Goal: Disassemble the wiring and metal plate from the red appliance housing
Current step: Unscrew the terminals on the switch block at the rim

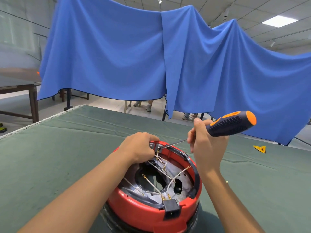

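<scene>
The red housing [151, 214] sits upside down on the near part of the counter [67, 148], its open underside facing up, right in front of the person. Inside lies the grey metal plate [183, 180] with its dark cut-outs, and white wires [161, 165] cross over it; several end in loose gold ring terminals, so some connections look already undone. A black socket block [171, 210] sits at the near rim.

The step in hand looks like freeing a terminal at the far rim. The screwdriver [232, 124] has its tip at the small grey terminal block [157, 146] there. Its long axis runs from far right and high, at the orange-and-black handle, down and left to the tip, so it points leftward into the rim at a shallow slant.

The right hand [207, 142] grips the screwdriver, with its fingers curled round the shaft just below the handle. The left hand [139, 147] is curled over the far rim, pinching wires beside the block and steadying the housing.

Next, I would say the tip needs to seat squarely in the screw head before any turning, with the left hand keeping the housing from spinning on the cloth. Whether the tip is truly in the slot is too small to tell.

A small yellow scrap [260, 148] lies on the counter to the right, well apart. A blue cloth [117, 56] hangs beyond.
</scene>
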Action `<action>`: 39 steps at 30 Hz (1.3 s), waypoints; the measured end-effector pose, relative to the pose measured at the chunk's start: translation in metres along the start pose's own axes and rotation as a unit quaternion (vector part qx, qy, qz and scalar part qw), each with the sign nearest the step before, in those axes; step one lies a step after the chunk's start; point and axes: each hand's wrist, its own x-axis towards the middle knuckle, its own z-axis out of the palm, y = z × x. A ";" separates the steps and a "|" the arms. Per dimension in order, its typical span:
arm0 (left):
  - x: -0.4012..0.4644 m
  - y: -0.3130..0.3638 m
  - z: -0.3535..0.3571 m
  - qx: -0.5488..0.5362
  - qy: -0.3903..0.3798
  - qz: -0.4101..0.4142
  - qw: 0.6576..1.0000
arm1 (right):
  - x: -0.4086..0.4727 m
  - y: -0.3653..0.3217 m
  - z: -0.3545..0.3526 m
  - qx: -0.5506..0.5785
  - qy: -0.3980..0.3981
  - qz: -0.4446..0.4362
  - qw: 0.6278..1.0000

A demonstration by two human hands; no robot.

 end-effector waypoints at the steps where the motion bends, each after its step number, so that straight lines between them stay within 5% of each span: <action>1: 0.000 0.001 -0.001 -0.002 -0.001 0.000 1.000 | 0.002 0.000 0.004 0.004 0.022 0.001 1.000; 7: -0.002 0.003 -0.004 -0.028 -0.009 0.005 1.000 | 0.026 0.003 0.023 -0.010 0.110 0.057 0.992; 19: 0.004 -0.001 -0.001 -0.028 0.000 0.001 1.000 | 0.044 0.021 0.012 0.049 0.161 0.162 0.972; 39: 0.023 -0.010 0.003 -0.032 0.007 0.027 0.999 | 0.037 0.009 0.009 0.076 0.159 0.083 0.981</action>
